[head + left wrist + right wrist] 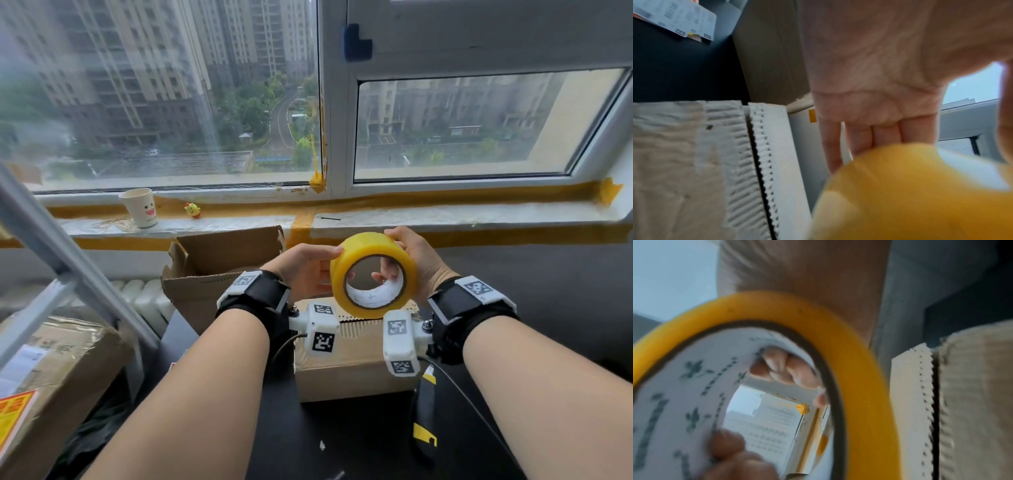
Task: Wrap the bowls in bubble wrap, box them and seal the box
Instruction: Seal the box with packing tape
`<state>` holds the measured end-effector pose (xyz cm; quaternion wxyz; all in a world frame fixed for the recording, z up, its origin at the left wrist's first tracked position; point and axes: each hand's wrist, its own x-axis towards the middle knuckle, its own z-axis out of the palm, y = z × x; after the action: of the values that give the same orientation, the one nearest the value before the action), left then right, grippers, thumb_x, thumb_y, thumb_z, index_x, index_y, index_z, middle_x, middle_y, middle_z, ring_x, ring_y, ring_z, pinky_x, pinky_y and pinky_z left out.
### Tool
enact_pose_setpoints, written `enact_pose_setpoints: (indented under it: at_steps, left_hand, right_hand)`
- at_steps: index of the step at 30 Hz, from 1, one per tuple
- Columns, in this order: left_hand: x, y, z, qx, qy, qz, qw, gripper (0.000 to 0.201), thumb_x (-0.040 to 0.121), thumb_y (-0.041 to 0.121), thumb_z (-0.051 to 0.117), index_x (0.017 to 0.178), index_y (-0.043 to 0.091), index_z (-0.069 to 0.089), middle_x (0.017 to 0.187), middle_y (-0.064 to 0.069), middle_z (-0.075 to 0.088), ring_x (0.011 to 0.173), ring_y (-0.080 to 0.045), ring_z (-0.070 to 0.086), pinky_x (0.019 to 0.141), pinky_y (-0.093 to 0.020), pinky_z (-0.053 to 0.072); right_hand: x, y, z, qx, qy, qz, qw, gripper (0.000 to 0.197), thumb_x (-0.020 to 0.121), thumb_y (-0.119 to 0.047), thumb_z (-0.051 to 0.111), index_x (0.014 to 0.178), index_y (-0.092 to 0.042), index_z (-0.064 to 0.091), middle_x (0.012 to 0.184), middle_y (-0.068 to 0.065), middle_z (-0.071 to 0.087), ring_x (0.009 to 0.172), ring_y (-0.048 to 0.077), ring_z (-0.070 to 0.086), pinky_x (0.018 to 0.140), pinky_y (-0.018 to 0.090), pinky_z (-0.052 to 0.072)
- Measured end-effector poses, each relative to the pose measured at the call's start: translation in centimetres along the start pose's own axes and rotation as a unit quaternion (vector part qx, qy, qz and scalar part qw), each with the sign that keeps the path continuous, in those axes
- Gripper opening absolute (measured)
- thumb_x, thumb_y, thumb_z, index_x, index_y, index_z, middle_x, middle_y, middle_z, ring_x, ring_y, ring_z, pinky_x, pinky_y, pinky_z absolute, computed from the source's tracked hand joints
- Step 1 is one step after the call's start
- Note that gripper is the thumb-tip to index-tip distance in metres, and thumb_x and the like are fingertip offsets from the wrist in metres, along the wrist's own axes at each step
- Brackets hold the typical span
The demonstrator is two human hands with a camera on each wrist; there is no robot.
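Both my hands hold the yellow tape roll up in the air, directly above the small closed cardboard box on the dark table. My right hand clamps the roll: thumb over the outer rim, fingers hooked through the printed white core. My left hand holds the roll's other side, thumb on top of the rim, fingers behind it, nearly straight in the left wrist view. Beyond the closed box, toward the window sill, stands an open cardboard box. Bowls and bubble wrap: cannot tell where they are.
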<state>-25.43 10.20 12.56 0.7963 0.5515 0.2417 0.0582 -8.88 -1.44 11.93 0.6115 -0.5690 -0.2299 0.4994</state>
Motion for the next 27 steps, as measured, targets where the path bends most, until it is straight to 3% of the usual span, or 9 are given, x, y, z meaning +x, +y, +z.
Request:
enact_pose_setpoints:
  at_steps: [3, 5, 9, 11, 14, 20, 24, 25, 27]
  left_hand:
    - [0.3, 1.2, 0.5, 0.074, 0.022, 0.005, 0.997, 0.038, 0.072, 0.026, 0.064, 0.105, 0.008, 0.062, 0.079, -0.005, 0.065, 0.073, -0.019, 0.062, 0.078, -0.031, 0.048]
    - [0.5, 1.6, 0.7, 0.116, 0.015, 0.005, 0.993, 0.030, 0.072, 0.024, 0.063, 0.098, 0.008, 0.063, 0.081, -0.005, 0.065, 0.074, -0.018, 0.061, 0.077, -0.029, 0.047]
    - [0.6, 1.9, 0.3, 0.135, 0.005, 0.003, 0.991, 0.026, 0.074, 0.020, 0.065, 0.097, 0.008, 0.063, 0.078, -0.001, 0.066, 0.070, -0.012, 0.064, 0.067, -0.021, 0.052]
    - [0.5, 2.1, -0.1, 0.140, 0.002, 0.007, 0.990, 0.021, 0.080, 0.014, 0.067, 0.099, 0.007, 0.061, 0.081, -0.003, 0.064, 0.070, -0.013, 0.063, 0.071, -0.022, 0.051]
    - [0.4, 2.4, -0.5, 0.134, 0.003, 0.001, 0.991, 0.006, 0.092, 0.008, 0.057, 0.096, 0.008, 0.060, 0.080, -0.003, 0.062, 0.071, -0.013, 0.061, 0.076, -0.024, 0.050]
    - [0.3, 2.5, -1.4, 0.113, -0.005, 0.004, 0.994, 0.010, 0.081, 0.014, 0.062, 0.090, 0.011, 0.062, 0.075, 0.000, 0.066, 0.074, -0.015, 0.061, 0.086, -0.033, 0.049]
    - [0.4, 2.6, -1.3, 0.119, 0.025, 0.007, 0.993, 0.007, 0.090, 0.007, 0.054, 0.091, 0.007, 0.061, 0.076, -0.004, 0.061, 0.073, -0.018, 0.058, 0.082, -0.032, 0.048]
    - [0.5, 2.8, -1.1, 0.131, 0.041, 0.012, 0.990, 0.008, 0.086, 0.010, 0.059, 0.093, 0.005, 0.061, 0.078, -0.007, 0.059, 0.073, -0.020, 0.056, 0.079, -0.033, 0.048]
    - [0.9, 3.0, -0.7, 0.157, 0.060, 0.017, 0.986, 0.030, 0.064, 0.023, 0.072, 0.087, 0.005, 0.064, 0.081, -0.014, 0.055, 0.076, -0.026, 0.052, 0.077, -0.036, 0.044]
  right_hand:
    - [0.2, -0.8, 1.6, -0.125, 0.061, 0.029, 0.990, 0.039, 0.090, -0.044, 0.058, 0.082, -0.006, 0.064, 0.064, 0.011, 0.061, 0.056, 0.023, 0.057, 0.064, 0.033, 0.051]
    - [0.5, -1.2, 2.3, -0.155, 0.087, 0.038, 0.983, 0.034, 0.086, -0.039, 0.064, 0.094, -0.006, 0.064, 0.081, 0.015, 0.065, 0.067, 0.028, 0.062, 0.070, 0.038, 0.054]
    - [0.3, -1.6, 2.5, -0.136, 0.093, 0.054, 0.985, 0.022, 0.087, -0.030, 0.059, 0.082, -0.010, 0.065, 0.077, 0.015, 0.060, 0.075, 0.029, 0.056, 0.075, 0.038, 0.046]
    - [0.2, -1.5, 2.5, -0.093, 0.097, 0.059, 0.989, 0.019, 0.087, -0.028, 0.056, 0.076, -0.013, 0.060, 0.072, 0.014, 0.054, 0.071, 0.027, 0.052, 0.073, 0.039, 0.043]
    - [0.1, -1.3, 2.8, -0.028, 0.102, 0.059, 0.993, 0.014, 0.085, -0.025, 0.054, 0.074, -0.016, 0.050, 0.067, 0.011, 0.042, 0.060, 0.022, 0.045, 0.062, 0.032, 0.039]
    - [0.2, -0.8, 2.5, 0.062, 0.080, 0.061, 0.993, 0.023, 0.091, -0.027, 0.047, 0.072, -0.015, 0.045, 0.062, 0.007, 0.039, 0.056, 0.019, 0.042, 0.062, 0.029, 0.041]
    - [0.3, -0.8, 2.8, 0.019, 0.095, 0.065, 0.993, 0.026, 0.093, -0.027, 0.047, 0.069, -0.016, 0.046, 0.060, 0.005, 0.042, 0.052, 0.018, 0.046, 0.058, 0.026, 0.041]
    - [0.3, -1.0, 3.1, -0.019, 0.102, 0.071, 0.992, 0.024, 0.093, -0.028, 0.049, 0.073, -0.015, 0.050, 0.062, 0.007, 0.047, 0.053, 0.019, 0.050, 0.058, 0.026, 0.044]
    - [0.4, -1.4, 3.8, -0.093, 0.114, 0.078, 0.986, 0.019, 0.092, -0.032, 0.053, 0.085, -0.015, 0.057, 0.076, 0.012, 0.056, 0.063, 0.026, 0.057, 0.062, 0.032, 0.050]
